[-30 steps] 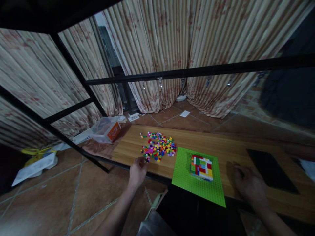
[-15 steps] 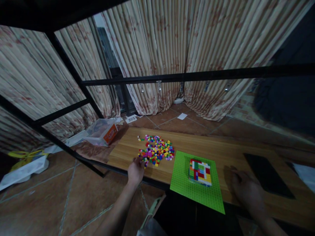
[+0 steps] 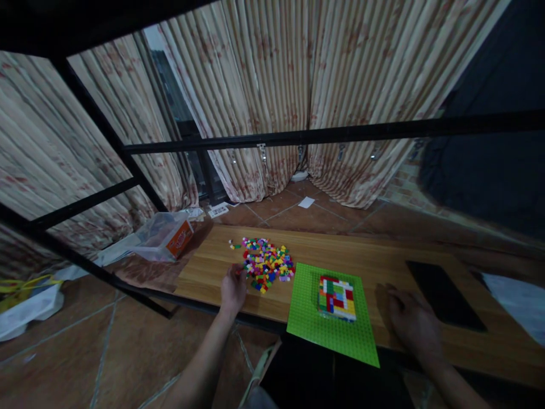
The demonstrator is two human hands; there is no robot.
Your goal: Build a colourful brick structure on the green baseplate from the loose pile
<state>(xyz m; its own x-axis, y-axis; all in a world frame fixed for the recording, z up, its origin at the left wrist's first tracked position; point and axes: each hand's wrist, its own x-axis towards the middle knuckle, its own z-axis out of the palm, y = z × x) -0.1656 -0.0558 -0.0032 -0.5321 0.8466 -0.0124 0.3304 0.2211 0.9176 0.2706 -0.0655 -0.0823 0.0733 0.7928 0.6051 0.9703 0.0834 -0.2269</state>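
Note:
My left hand [image 3: 233, 288] is at the left edge of a loose pile of small coloured toy bricks [image 3: 269, 262]. Its thumb and fingers are pinched together, with a spot of red at the tips too small to make out. To the right of the pile lies a green studded baseplate [image 3: 304, 307]. A low square block of multicoloured bricks [image 3: 336, 298] is built on it, with red, white, yellow and blue on top. My right hand [image 3: 412, 321] rests on the table right of the baseplate, fingers loosely bent and apart, with nothing visible in them.
The wooden table [image 3: 200, 270] has a dark flat panel [image 3: 445, 295] and white paper [image 3: 515, 301] at its right. A clear plastic box [image 3: 164, 236] with an orange label stands beyond its left end. A black metal bar [image 3: 272, 138] crosses before the curtains.
The view has turned slightly, so the scene sits further left. My left fingertips have shifted a little away from me along the pile's edge. My right hand stays on the table.

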